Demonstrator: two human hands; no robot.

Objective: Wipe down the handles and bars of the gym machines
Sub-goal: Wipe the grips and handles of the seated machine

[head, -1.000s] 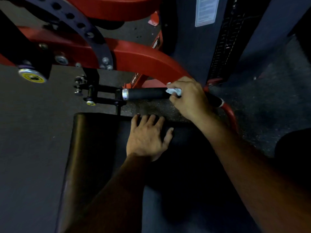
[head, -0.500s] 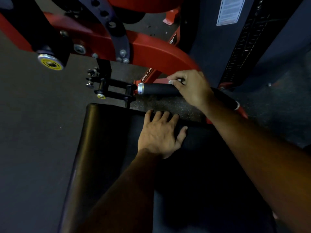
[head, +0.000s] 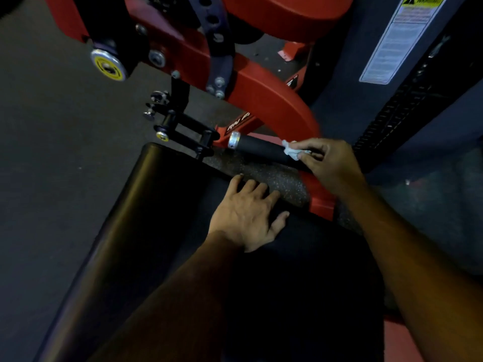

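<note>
A black rubber handle grip (head: 258,148) with a silver end cap juts left from the red machine frame (head: 271,100). My right hand (head: 329,163) pinches a small crumpled white wipe (head: 291,151) against the grip's right part, covering that end. My left hand (head: 248,218) lies flat, fingers spread, on the black seat pad (head: 146,218) just below the handle.
A black adjustment bracket with pins (head: 180,126) stands left of the grip. A yellow-capped pivot (head: 108,65) sits upper left. A dark weight stack housing (head: 407,105) with a warning label (head: 400,40) rises at right. Grey rubber floor (head: 57,152) spreads left.
My right hand has loosened from wrapping the grip to pinching the wipe, which shows again at my fingertips. The view has shifted, and my left hand stays flat on the pad.
</note>
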